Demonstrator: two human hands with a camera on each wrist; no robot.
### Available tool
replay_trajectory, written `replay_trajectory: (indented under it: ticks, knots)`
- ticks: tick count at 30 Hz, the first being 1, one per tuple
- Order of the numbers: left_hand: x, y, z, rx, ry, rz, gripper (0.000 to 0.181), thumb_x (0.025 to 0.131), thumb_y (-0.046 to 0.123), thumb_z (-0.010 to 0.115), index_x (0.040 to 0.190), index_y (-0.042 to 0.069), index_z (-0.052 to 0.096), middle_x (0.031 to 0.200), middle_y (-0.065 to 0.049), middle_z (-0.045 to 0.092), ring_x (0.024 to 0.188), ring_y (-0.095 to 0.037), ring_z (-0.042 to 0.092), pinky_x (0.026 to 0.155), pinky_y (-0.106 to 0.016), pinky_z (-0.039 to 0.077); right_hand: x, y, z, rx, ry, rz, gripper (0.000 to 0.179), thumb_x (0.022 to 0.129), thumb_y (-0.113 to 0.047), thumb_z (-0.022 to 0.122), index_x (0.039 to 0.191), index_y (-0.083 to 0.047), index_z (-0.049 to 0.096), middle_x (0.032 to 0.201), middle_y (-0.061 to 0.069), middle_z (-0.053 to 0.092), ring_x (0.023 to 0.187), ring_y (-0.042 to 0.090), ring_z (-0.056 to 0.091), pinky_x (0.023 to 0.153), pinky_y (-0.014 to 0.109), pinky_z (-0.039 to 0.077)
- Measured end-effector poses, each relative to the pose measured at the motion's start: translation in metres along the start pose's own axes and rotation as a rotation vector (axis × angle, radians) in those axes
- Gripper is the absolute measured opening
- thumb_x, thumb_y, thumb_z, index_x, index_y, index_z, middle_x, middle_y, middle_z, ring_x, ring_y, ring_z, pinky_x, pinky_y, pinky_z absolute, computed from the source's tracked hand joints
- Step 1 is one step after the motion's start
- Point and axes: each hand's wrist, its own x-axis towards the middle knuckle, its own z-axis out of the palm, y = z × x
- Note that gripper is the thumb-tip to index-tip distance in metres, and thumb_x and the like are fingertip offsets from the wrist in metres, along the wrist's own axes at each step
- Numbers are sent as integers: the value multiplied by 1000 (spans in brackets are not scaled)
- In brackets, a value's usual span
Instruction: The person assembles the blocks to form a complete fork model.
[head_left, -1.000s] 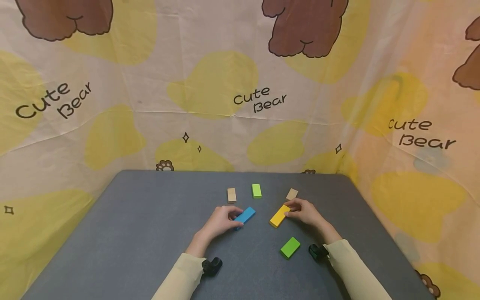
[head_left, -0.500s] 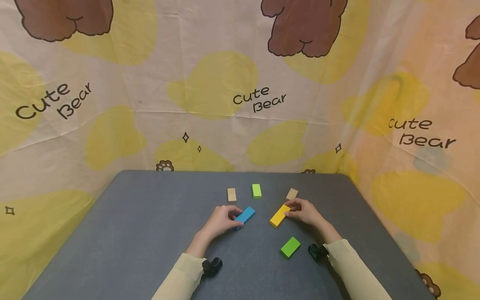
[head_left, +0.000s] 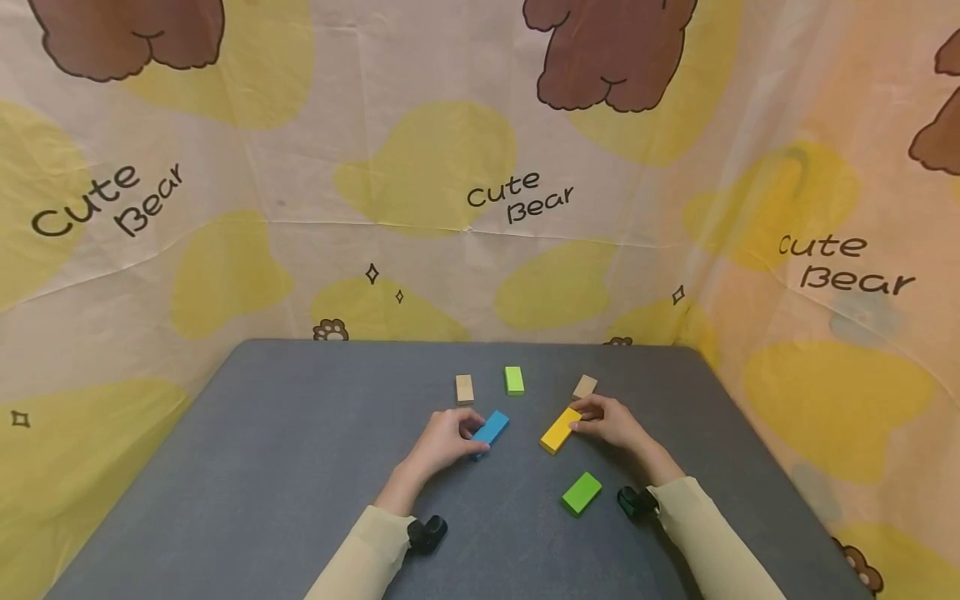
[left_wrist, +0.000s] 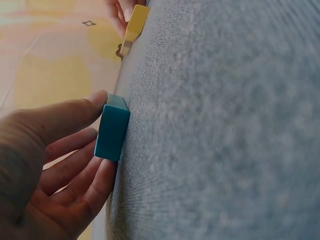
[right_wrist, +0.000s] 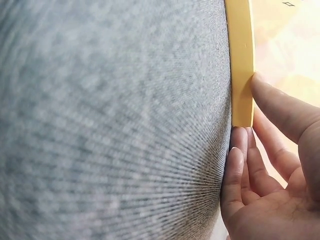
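Observation:
In the head view my left hand (head_left: 444, 438) holds the lower left end of a blue block (head_left: 492, 428) lying slantwise on the grey table. From the left wrist, the thumb is at one edge of this blue block (left_wrist: 113, 131) and the fingers curl along the opposite side. Across a short gap, my right hand (head_left: 611, 423) grips the upper right end of a yellow block (head_left: 560, 430). The right wrist view has the thumb against the broad side of the yellow block (right_wrist: 241, 65), with fingertips at its end. Both blocks lie flat, tilted the same way.
Behind the hands lie a wooden block (head_left: 464, 389), a light green block (head_left: 513, 381) and a second wooden block (head_left: 584, 387), close to the right fingers. A green block (head_left: 581, 493) lies nearer the front. A bear-print cloth (head_left: 420, 167) hangs behind the grey table (head_left: 285, 450).
The blue block has turned slightly, its slant now a little steeper, with the left fingers still on it. The right hand and the yellow block stay in place.

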Motion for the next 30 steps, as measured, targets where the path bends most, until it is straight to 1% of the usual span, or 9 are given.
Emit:
replay_trajectory:
  ticks: [5,12,18,22,30]
  knots:
    - [-1,3,0,-8,7,12,37,76,26,82,108,10,70,91,-5,72,73,-9,60,62,-23,49,0,0,-1,1,2,-5,39,85,-24,73,120,-8,65,119,15,66,106,26,63,90,41,56]
    - [-1,3,3,-13,30,19,37,75,26,82,105,9,69,99,-7,73,71,-7,59,61,-22,49,0,1,0,6,2,1,38,85,-23,73,119,-8,65,118,14,65,105,25,63,91,41,56]
    - [-2,3,5,-18,47,14,38,74,27,83,105,9,69,100,-7,73,69,-7,58,58,-21,47,0,1,1,15,4,-9,38,85,-23,73,119,-7,65,119,16,66,106,27,64,88,40,56]
    - [-2,2,6,-24,57,26,40,74,28,83,105,8,69,101,-8,73,68,-7,59,58,-21,48,0,1,1,24,4,-22,38,85,-21,73,119,-6,65,119,16,66,106,28,64,88,40,56]
    - [-4,6,7,-38,70,19,41,72,26,84,104,6,68,101,-10,72,65,-7,58,55,-21,47,-1,0,1,30,3,-20,38,85,-21,73,119,-6,65,119,17,66,107,28,64,89,40,56]
